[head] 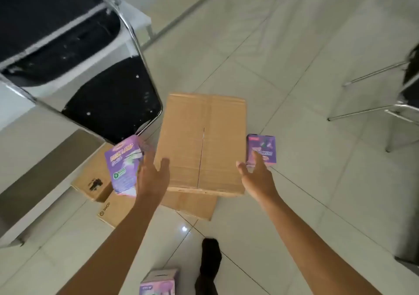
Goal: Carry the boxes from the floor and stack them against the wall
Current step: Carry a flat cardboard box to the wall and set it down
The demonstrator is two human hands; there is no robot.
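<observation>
A large plain cardboard box stands on the tiled floor in the middle of the view, resting on flatter brown boxes. My left hand is open at its near left corner, fingers spread, just beside the box. My right hand is open at the near right corner, apart from the box. A purple desk-lamp box leans at the left, partly behind my left hand. A second purple box stands at the right. A third purple box lies near my foot.
A black chair with a chrome frame stands close at the left, and another chair's metal legs are at the right. A small brown box sits under the left purple one. My dark-socked foot is on the pale tiles.
</observation>
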